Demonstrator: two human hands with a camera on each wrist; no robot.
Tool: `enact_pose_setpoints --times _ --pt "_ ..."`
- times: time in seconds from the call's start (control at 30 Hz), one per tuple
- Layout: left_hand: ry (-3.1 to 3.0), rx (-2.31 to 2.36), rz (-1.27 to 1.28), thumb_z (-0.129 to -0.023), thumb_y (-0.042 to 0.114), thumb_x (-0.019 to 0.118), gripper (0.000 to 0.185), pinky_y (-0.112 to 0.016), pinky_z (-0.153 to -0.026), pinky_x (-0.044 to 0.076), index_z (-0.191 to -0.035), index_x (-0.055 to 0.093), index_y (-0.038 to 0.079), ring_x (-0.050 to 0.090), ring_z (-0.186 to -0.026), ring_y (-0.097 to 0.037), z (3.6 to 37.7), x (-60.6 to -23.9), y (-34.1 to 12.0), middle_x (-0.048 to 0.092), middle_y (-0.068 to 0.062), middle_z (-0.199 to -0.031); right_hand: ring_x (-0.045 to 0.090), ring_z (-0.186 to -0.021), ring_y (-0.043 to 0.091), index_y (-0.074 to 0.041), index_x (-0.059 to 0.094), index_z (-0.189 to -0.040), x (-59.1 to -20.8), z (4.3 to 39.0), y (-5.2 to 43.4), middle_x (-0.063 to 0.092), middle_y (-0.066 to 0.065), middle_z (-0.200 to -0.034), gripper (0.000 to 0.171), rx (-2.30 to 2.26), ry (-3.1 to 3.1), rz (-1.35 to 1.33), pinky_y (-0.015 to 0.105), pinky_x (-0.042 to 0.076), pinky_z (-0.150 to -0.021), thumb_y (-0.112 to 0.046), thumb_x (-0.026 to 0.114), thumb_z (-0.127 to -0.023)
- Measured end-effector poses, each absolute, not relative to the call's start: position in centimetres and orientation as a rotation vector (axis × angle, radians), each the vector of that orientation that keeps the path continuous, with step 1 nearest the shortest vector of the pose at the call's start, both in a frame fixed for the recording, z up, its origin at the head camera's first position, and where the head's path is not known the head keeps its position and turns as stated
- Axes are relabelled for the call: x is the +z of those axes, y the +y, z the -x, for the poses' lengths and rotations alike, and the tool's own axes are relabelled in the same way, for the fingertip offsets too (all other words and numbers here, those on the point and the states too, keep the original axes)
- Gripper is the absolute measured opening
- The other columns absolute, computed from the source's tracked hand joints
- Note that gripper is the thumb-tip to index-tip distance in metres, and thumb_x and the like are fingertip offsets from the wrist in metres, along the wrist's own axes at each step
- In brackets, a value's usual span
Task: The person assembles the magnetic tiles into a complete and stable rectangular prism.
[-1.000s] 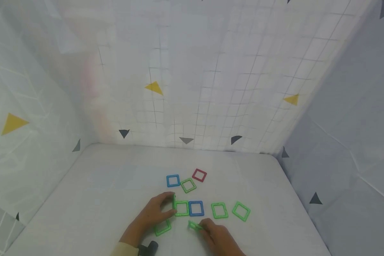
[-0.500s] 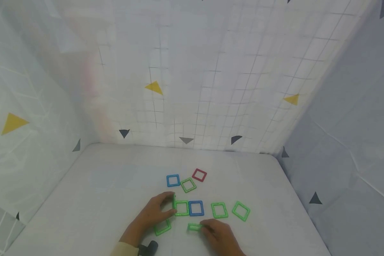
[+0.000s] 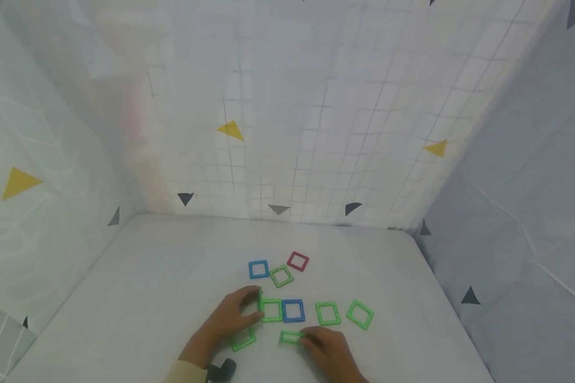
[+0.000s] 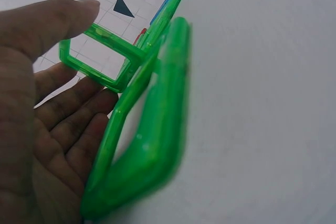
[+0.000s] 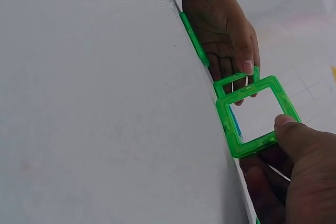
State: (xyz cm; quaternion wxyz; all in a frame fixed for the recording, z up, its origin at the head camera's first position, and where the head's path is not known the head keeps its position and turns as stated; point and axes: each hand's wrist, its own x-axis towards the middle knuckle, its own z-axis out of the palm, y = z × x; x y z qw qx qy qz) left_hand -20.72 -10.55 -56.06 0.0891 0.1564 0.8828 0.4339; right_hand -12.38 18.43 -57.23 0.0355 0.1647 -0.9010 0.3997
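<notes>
My left hand (image 3: pixel 232 316) holds a green square magnetic tile (image 4: pixel 116 40) upright between thumb and fingers. This tile stands along the left edge of a flat green tile (image 3: pixel 272 320), which lies side by side with a blue tile (image 3: pixel 293 320). Nearer the front, my right hand (image 3: pixel 328 348) pinches another green tile (image 5: pixel 227 124) by one side, thumb on its face; it looks raised on edge and apart from the pair. Beside my left wrist lies a further green tile (image 3: pixel 244 347), partly hidden by the arm.
Behind the hands lie a light blue tile (image 3: pixel 259 277), a green tile (image 3: pixel 274 280) and a red tile (image 3: pixel 294 267). To the right are two loose green tiles, one nearer (image 3: pixel 328 323) and one turned askew (image 3: pixel 356 323). White sheeting walls the white table (image 3: pixel 172 255).
The green tile in my right hand has turned from slanting to lying level across the view, and the right hand has shifted slightly. My left hand has stayed in place.
</notes>
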Motion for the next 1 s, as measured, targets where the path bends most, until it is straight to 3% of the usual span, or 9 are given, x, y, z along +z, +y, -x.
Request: enact_pose_setpoints --times 0.3,0.57,1.0 --pt "2.604 1.314 -0.477 -0.084 0.049 0.075 0.071 -0.054 -0.118 0.033 -0.144 0.051 0.019 0.044 -0.141 -0.027 20.6 -56.3 -10.7 0.054 0.0 -0.146 0.069 -0.096 0.003 -0.027 0.073 -0.106 -56.7 12.3 18.1 0.073 -0.015 -0.103 0.025 1.21 -2.801 -0.491 0.029 0.06 -0.084 -0.046 0.062 -0.095" --pt "2.605 1.31 -0.461 -0.085 0.049 0.075 0.071 -0.052 -0.118 0.034 -0.145 0.05 0.021 0.044 -0.141 -0.025 20.6 -56.0 -10.5 0.054 0.002 -0.146 0.067 -0.095 0.0 -0.031 0.071 -0.107 -56.3 12.6 17.9 0.071 -0.019 -0.101 0.016 1.185 -2.857 -0.487 0.028 0.059 -0.083 -0.039 0.065 -0.094" --pt "2.617 1.309 -0.461 -0.084 0.05 0.075 0.07 -0.052 -0.117 0.034 -0.144 0.051 0.023 0.044 -0.141 -0.024 20.9 -56.3 -10.5 0.054 0.004 -0.146 0.063 -0.087 -0.004 -0.029 0.071 -0.107 -55.2 13.2 16.9 0.069 -0.021 -0.097 0.015 1.119 -2.9 -0.54 0.023 0.057 -0.077 -0.033 0.068 -0.093"
